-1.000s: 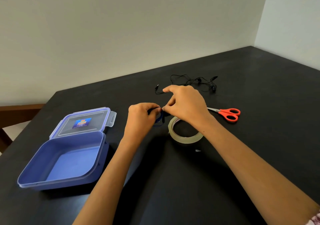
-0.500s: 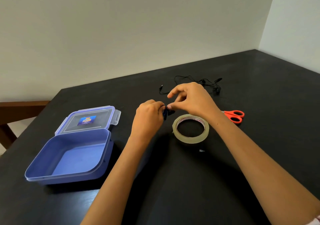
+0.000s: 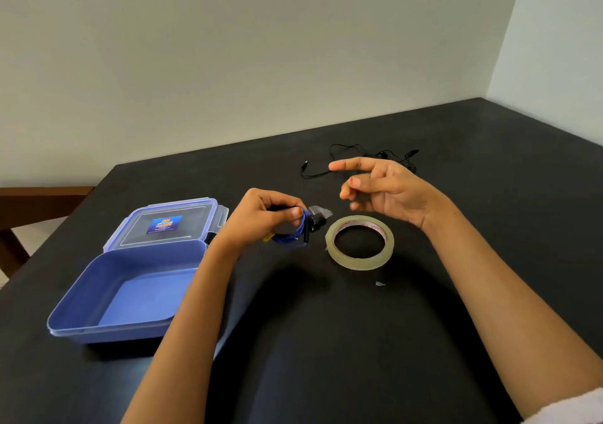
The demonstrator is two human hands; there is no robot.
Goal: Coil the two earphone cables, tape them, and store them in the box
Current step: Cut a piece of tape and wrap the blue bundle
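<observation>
Nearest you, left of your left hand, the open blue box (image 3: 114, 327) sits with its lid (image 3: 195, 224) folded back, probably staged so a finished coil can drop straight in. The clear tape roll (image 3: 359, 262) lies flat on the counter (image 3: 326, 342) under your right hand, within easy reach.

Your left hand (image 3: 270, 218) curls fingers and thumb round the coiled blue earphone cable (image 3: 288, 239), lifted off the counter. The loop stands on edge, its long axis running roughly from thumb tip back toward the wrist. A black end piece hangs down, and a tape tab (image 3: 321, 211) sticks out toward your right hand, seemingly not yet pressed down.

Your right hand (image 3: 388, 189) hovers with fingers loosely spread, holding nothing. Beyond it, the black earphone cable (image 3: 346, 148) lies uncoiled, its plug end toward the left.
</observation>
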